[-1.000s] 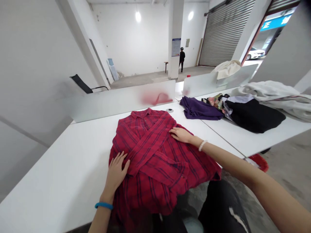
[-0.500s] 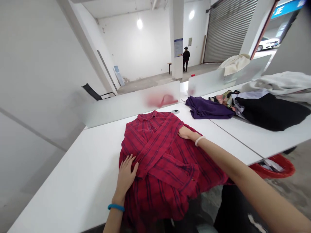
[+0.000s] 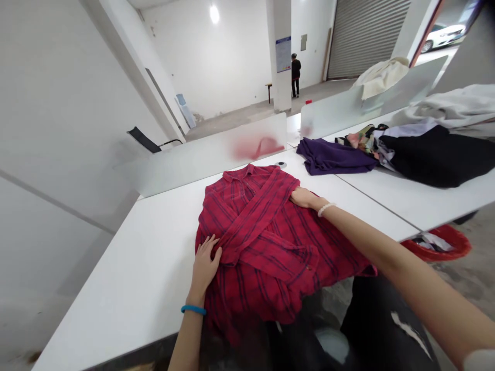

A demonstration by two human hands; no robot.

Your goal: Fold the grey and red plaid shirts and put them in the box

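Observation:
A red plaid shirt (image 3: 263,237) lies on the white table (image 3: 147,268), sleeves folded across its front, its hem hanging over the near edge. My left hand (image 3: 205,265) rests flat on the shirt's left side, fingers spread, a blue band on the wrist. My right hand (image 3: 303,197) lies on the shirt's right shoulder with fingers stretched flat, a white bead bracelet on the wrist. Neither hand grips the cloth.
A purple garment (image 3: 332,157), a black garment (image 3: 436,157) and pale clothes (image 3: 452,108) lie on the adjoining table at right. A red basket (image 3: 444,245) sits on the floor below. Frosted dividers (image 3: 201,159) line the far edge. A person (image 3: 295,74) stands far off.
The view shifted slightly, tilting down. Both hands stay on the shirt; the left slid a little inward along its side, the right stayed at the shoulder.

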